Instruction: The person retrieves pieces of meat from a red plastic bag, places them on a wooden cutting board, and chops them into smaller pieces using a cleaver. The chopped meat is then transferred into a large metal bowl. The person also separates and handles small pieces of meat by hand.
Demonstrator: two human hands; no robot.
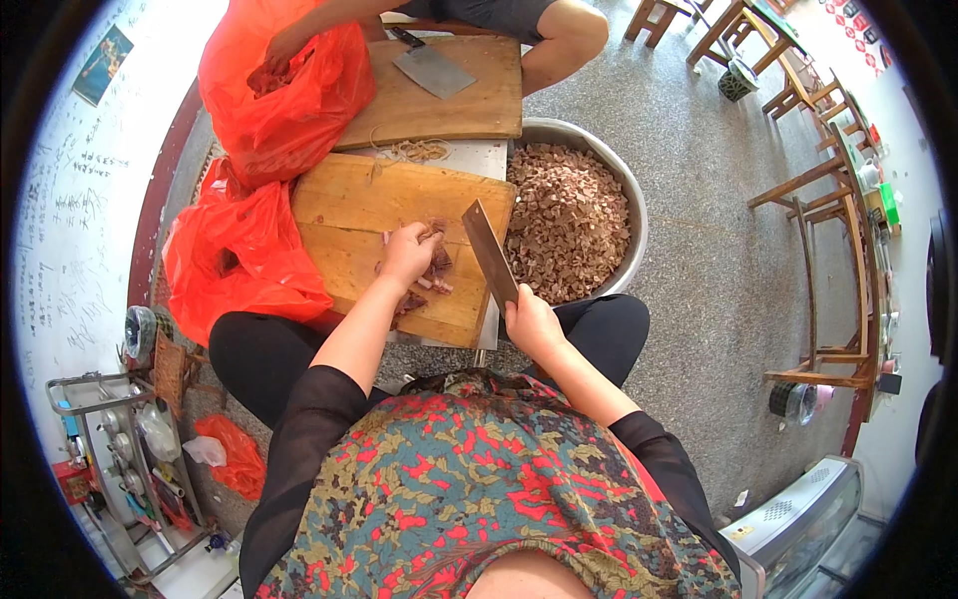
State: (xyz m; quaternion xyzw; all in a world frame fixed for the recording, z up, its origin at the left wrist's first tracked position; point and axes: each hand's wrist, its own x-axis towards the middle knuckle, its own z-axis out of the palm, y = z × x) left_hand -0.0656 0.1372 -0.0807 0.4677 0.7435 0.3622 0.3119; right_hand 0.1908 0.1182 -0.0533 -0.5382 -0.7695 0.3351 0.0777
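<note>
My left hand (410, 253) is closed over dark reddish meat pieces (440, 260) on the near wooden cutting board (352, 196). A few more scraps, some pale, lie on the wood just below the fingers. In my right hand (533, 323) is the handle of a cleaver (490, 253), its broad blade tilted up over the board's right edge. Right beside the board stands a large round metal basin (638, 224), heaped with small chopped brown-pink meat pieces (569, 217).
Across from me, a person's hand (281, 56) reaches into a red plastic bag (299, 112). A second cleaver (438, 71) rests on the far cutting board (479, 116). Another red bag (239, 262) sits left of my board. String (419, 151) lies between the boards.
</note>
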